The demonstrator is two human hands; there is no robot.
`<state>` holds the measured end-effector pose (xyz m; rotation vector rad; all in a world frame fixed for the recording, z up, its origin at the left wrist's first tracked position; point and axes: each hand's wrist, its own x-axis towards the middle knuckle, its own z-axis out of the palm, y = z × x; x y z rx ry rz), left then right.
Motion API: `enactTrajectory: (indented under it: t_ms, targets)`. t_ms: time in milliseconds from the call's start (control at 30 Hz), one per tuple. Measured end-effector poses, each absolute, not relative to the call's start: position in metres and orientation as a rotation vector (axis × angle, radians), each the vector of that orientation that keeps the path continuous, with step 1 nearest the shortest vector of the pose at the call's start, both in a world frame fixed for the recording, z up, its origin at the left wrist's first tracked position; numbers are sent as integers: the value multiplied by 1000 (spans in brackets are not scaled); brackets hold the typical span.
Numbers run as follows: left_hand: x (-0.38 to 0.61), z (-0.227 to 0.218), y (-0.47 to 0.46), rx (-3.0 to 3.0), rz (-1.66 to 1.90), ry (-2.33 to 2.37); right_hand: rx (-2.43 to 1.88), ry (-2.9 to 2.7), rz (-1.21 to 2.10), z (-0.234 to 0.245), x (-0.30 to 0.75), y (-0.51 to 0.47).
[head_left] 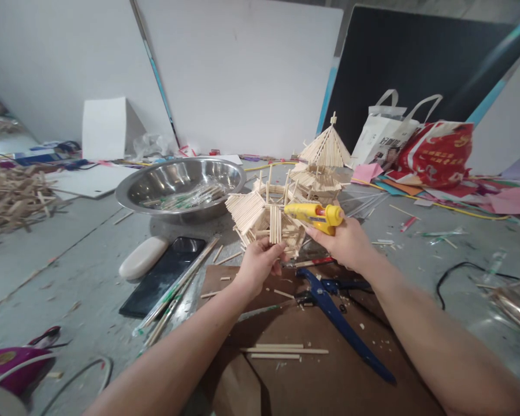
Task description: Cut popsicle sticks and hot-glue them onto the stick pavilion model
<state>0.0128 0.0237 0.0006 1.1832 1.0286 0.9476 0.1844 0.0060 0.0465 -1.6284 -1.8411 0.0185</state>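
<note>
My right hand (347, 242) is wrapped around a yellow glue gun (314, 215), its nozzle pointing left at the stick model. My left hand (262, 263) pinches the lower end of a small panel of wooden sticks (275, 224), held upright against the front of the model. The model (247, 211) is a pagoda-like roof tier built of thin wooden sticks, with posts rising from its top. Behind it stands a taller stick tower (325, 150) with a pointed roof. Whether the panel is stuck to the model I cannot tell.
Blue cutters (344, 326) and loose sticks (286, 350) lie on the brown board (329, 381). To the left are a steel basin (130, 196), a black phone (162, 280) and a white case (143, 257). Bags (437, 153) stand at the back right.
</note>
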Motion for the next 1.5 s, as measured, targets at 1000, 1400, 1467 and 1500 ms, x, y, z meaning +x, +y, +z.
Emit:
enactTrajectory:
  t_ms: [1000, 1400, 1467, 1500]
  targets:
    - [14, 1, 22, 1168, 980, 1012, -1574, -1828, 116, 48, 188, 0]
    - [14, 2, 22, 1072, 996, 972, -1520, -1824, 102, 49, 188, -2]
    - [14, 2, 22, 1068, 994, 980, -1515, -1833, 78, 50, 188, -2]
    - [14, 2, 22, 1067, 991, 983, -1522, -1831, 67, 50, 188, -3]
